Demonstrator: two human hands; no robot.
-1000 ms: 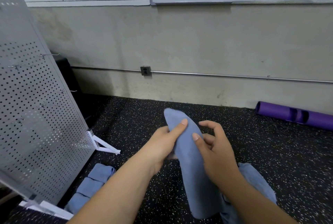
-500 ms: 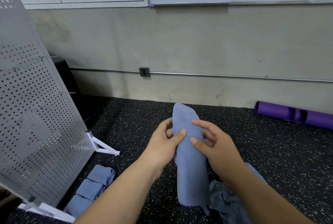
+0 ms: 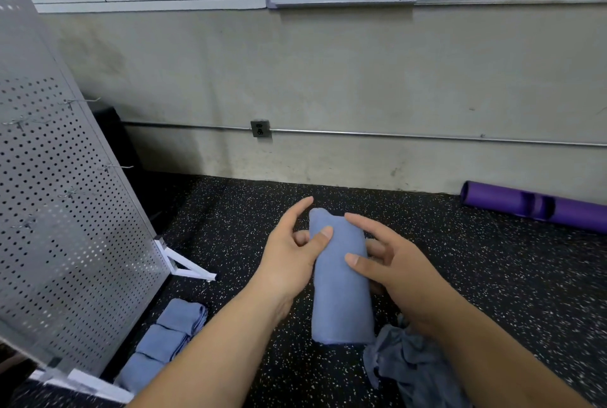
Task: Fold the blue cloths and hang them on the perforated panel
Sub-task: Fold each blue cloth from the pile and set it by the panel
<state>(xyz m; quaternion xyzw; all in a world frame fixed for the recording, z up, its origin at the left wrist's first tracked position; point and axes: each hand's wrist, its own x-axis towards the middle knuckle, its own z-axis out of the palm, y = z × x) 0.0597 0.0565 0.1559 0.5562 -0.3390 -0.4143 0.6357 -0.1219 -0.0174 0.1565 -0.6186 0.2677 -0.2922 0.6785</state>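
Blue cloth (image 3: 341,276), folded: pinched between left hand (image 3: 289,260) and right hand (image 3: 397,266). Three folded cloths (image 3: 164,342): laid on floor (image 3: 509,276) beside perforated panel (image 3: 65,210). Crumpled heap (image 3: 407,365): unfolded. None hung yet.

Left hand (image 3: 289,263), right hand (image 3: 399,268): fingers (image 3: 323,234) curled.
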